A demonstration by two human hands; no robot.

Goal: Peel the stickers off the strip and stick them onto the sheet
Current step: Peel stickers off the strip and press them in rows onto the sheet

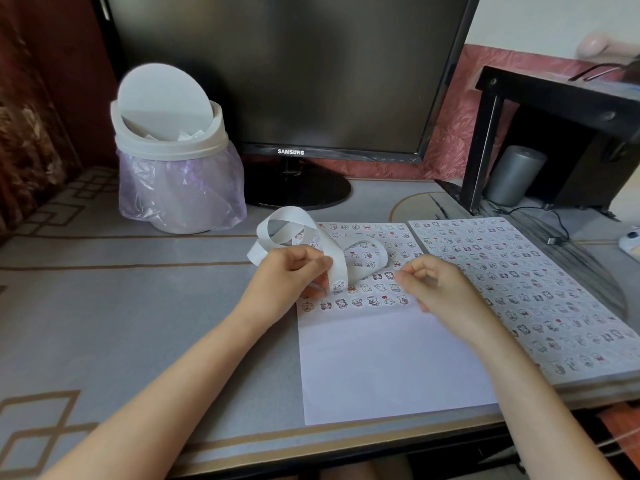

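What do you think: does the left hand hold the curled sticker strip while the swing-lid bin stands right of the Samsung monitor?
The head view shows the swing-lid bin left of the Samsung monitor; the left hand does hold the sticker strip.

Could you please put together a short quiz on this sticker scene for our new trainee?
1. True or false: the left hand holds the curled strip.
2. Which part of the half-filled sheet is bare? A) the near part B) the far part C) none
3. Fill in: the bin stands to the ___ of the monitor.
Key: 1 true; 2 A; 3 left.
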